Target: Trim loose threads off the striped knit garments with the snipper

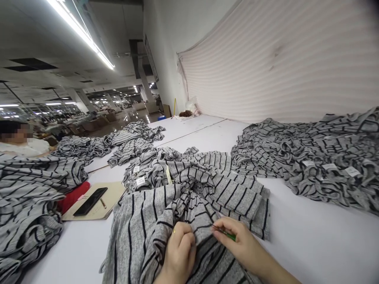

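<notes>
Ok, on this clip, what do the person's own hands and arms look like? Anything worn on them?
The left hand and right hand are both bare, with no gloves. The right forearm is also bare, with no sleeve or watch in view. A tiny yellow speck shows on the left hand, too small to tell what it is.

the tip of the green-handled tool (226, 232) is too small to make out — likewise the print on the white labels (352, 171) — and the striped garment (142, 236) runs off the bottom edge.
</notes>
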A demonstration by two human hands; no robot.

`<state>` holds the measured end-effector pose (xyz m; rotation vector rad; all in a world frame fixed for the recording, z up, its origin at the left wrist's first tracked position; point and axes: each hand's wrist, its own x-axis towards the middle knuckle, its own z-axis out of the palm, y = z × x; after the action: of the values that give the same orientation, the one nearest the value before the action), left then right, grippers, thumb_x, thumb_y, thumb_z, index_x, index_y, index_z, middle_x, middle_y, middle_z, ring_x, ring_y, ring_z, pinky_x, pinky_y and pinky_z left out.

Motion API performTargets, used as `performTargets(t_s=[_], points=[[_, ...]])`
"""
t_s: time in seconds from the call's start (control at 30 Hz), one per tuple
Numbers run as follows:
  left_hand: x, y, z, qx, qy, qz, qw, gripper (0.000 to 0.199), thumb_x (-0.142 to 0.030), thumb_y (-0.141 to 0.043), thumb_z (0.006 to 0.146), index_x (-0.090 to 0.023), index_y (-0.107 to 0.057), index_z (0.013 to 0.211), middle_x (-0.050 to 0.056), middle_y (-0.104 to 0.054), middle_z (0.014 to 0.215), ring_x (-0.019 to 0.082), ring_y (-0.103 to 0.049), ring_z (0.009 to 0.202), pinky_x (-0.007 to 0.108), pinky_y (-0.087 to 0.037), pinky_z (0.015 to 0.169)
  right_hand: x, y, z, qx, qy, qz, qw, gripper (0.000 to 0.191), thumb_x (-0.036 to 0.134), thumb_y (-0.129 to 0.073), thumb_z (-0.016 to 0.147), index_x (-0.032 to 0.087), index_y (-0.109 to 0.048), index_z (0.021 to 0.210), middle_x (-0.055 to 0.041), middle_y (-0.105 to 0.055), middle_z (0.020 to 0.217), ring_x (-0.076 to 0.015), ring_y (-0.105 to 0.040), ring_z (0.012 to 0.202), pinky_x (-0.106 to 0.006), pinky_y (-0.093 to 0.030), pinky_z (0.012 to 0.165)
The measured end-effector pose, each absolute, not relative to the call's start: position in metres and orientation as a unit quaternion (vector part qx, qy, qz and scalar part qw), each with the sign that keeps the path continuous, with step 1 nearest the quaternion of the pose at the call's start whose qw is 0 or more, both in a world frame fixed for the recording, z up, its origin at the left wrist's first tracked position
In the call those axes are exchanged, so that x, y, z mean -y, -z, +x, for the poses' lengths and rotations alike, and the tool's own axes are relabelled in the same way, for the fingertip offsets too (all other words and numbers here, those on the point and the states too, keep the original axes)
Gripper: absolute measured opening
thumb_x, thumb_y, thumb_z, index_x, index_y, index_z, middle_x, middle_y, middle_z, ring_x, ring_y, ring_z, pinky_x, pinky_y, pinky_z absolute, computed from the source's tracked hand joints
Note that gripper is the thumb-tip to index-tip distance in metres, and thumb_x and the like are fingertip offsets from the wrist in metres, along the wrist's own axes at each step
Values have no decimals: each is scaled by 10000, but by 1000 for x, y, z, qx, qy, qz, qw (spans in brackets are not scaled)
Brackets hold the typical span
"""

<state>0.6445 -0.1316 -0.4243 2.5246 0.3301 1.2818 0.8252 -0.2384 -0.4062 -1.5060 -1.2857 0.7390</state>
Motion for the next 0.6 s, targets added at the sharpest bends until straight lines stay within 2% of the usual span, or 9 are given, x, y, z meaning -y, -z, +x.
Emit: performTargets(t_s=[0.1,0.13,0.23,0.33,0.4,0.43,0.47,0.53,0.6], points=[[132,422,643,-113,-429,889,117,253,38,-449,750,-211,-466,710,8,-487,712,137,-460,653,220,-406,581,246,404,826,502,-321,-625,504,174,342,-530,875,204,-632,849,-8,-628,805,-183,-583,781,-256,-444,697],[133,422,643,-115,-424,890,121,254,39,-456,740,-213,-459,702,8,-492,710,139,-466,654,224,-409,584,245,403,824,498,-318,-627,508,145,325,-568,848,209,-640,896,-14,-637,859,-189,-589,817,-258,-453,720],[135,427,646,-121,-424,885,151,250,30,-483,721,-216,-460,684,9,-516,710,153,-507,685,243,-434,620,236,402,812,520,-311,-606,515,239,251,-649,779,240,-638,1018,-20,-637,994,-195,-589,915,-248,-460,758],[133,423,648,-146,-411,868,237,223,-3,-517,717,-214,-470,662,54,-610,854,217,-580,910,324,-470,801,225,404,802,550,-290,-590,515,60,264,-595,838,223,-635,855,4,-630,825,-170,-582,798,-236,-437,694],[126,410,647,-208,-416,815,345,210,-64,-543,747,-209,-442,633,87,-638,1046,261,-551,1087,387,-435,917,223,408,806,520,-284,-604,533,195,342,-510,906,209,-583,784,20,-585,716,-153,-553,695,-231,-412,629],[120,400,645,-244,-437,762,411,224,-107,-558,764,-208,-415,625,86,-638,1093,268,-547,1108,401,-428,929,224,411,811,492,-285,-616,545,238,384,-469,928,209,-563,797,24,-570,694,-151,-544,670,-232,-405,612],[114,390,644,-273,-462,696,477,237,-150,-567,779,-209,-392,631,76,-645,1081,260,-567,1074,397,-439,908,226,416,819,463,-282,-631,554,263,419,-441,937,210,-550,820,24,-568,693,-155,-546,670,-236,-406,613],[103,371,641,-273,-511,572,581,215,-223,-570,786,-221,-382,682,10,-641,848,206,-613,826,341,-478,756,231,427,834,424,-269,-664,554,280,456,-435,925,209,-538,840,14,-588,717,-176,-569,712,-256,-414,651],[101,363,644,-252,-487,581,602,133,-265,-559,791,-235,-436,752,-48,-535,648,153,-535,606,270,-437,610,235,438,846,411,-261,-687,539,275,456,-473,888,202,-550,817,-7,-616,756,-205,-587,764,-281,-417,680]])
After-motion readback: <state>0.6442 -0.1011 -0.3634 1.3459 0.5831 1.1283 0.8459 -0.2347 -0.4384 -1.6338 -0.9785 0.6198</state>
